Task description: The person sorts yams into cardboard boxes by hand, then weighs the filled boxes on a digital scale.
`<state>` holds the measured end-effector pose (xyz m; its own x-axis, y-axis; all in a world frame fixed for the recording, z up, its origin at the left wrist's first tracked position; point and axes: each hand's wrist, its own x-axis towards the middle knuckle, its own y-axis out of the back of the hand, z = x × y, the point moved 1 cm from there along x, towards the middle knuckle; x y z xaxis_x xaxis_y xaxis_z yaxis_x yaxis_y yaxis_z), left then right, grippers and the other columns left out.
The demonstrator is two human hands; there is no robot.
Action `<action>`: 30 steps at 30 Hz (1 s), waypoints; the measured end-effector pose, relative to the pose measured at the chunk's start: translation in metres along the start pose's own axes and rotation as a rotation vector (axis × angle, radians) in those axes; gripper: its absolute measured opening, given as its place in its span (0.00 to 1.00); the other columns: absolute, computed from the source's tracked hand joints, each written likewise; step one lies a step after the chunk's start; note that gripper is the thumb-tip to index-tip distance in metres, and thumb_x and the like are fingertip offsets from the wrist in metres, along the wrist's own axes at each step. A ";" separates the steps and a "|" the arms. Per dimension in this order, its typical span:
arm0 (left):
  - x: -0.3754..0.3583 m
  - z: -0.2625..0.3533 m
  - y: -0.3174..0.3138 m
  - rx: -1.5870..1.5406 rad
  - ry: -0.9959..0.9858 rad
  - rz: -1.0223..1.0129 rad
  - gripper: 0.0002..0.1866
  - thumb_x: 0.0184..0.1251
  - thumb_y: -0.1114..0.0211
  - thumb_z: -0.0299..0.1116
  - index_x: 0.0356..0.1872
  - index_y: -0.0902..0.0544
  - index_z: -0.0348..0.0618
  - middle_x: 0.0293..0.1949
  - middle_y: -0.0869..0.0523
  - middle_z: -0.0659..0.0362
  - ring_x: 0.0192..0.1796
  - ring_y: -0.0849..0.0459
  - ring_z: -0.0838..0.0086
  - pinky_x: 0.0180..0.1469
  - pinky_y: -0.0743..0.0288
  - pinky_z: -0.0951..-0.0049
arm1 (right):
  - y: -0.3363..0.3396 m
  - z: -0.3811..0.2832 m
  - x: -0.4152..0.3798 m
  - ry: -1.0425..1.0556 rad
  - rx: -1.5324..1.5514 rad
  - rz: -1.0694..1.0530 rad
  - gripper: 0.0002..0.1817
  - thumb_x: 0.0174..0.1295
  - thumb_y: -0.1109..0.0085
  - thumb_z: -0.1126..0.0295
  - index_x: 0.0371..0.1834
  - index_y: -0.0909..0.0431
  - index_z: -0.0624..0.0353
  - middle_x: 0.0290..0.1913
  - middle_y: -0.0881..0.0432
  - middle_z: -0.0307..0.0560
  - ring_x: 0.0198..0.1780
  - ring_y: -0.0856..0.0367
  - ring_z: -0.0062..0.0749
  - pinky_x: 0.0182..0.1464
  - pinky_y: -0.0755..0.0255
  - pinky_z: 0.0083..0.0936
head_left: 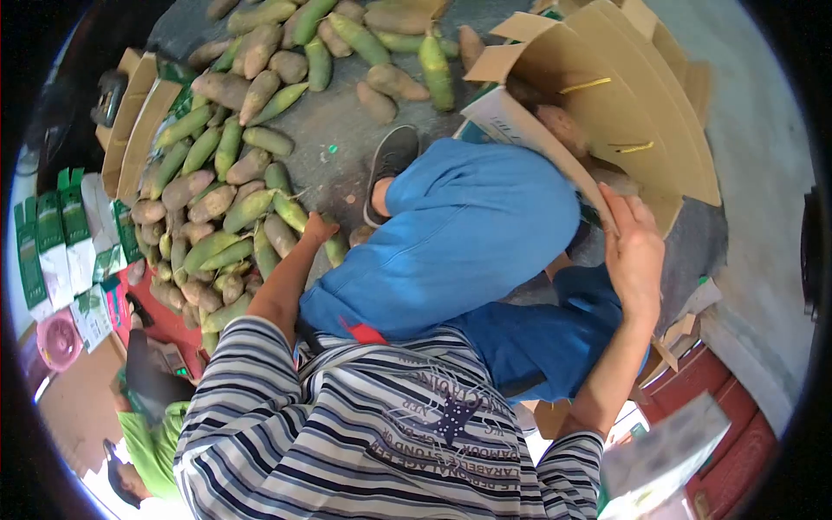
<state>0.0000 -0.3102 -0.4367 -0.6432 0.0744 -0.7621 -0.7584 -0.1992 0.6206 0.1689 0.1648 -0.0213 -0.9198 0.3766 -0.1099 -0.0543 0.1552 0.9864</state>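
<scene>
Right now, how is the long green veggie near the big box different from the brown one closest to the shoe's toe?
The green vegetable is longer, while the brown vegetable is shorter and stubbier. The green vegetable narrows to a thin, yellowish tip; the brown vegetable has a rounder end. Both lie on the grey floor.

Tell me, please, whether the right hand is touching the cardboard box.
Touching. The head view shows the right hand with its fingers against the edge of the cardboard box.
</scene>
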 end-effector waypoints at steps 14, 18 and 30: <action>-0.110 0.241 0.219 -0.264 -0.921 0.868 0.32 0.58 0.27 0.28 0.62 0.33 0.36 0.55 0.24 0.52 0.60 0.26 0.67 0.64 0.32 0.68 | -0.012 0.007 -0.008 -0.009 -0.001 0.021 0.22 0.55 0.40 0.74 0.56 0.24 0.55 0.43 0.22 0.46 0.49 0.23 0.44 0.50 0.26 0.36; -0.200 0.336 0.277 -0.868 -1.267 0.851 0.32 0.58 0.28 0.21 0.61 0.36 0.34 0.55 0.23 0.48 0.55 0.21 0.67 0.57 0.24 0.70 | -0.012 0.006 -0.010 -0.009 -0.004 0.073 0.19 0.57 0.43 0.73 0.54 0.22 0.55 0.40 0.23 0.46 0.45 0.23 0.44 0.46 0.26 0.37; -0.299 0.445 0.193 0.200 -1.550 0.005 0.25 0.66 0.37 0.41 0.57 0.26 0.34 0.55 0.20 0.45 0.59 0.23 0.54 0.62 0.32 0.63 | 0.049 0.020 -0.085 -0.065 0.250 0.394 0.21 0.55 0.35 0.59 0.50 0.20 0.57 0.46 0.20 0.51 0.51 0.22 0.48 0.53 0.27 0.40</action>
<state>-0.0011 0.0637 -0.0068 -0.0274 0.9957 0.0887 -0.6762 -0.0838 0.7320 0.2518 0.1587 0.0334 -0.8247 0.5064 0.2520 0.3970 0.2008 0.8956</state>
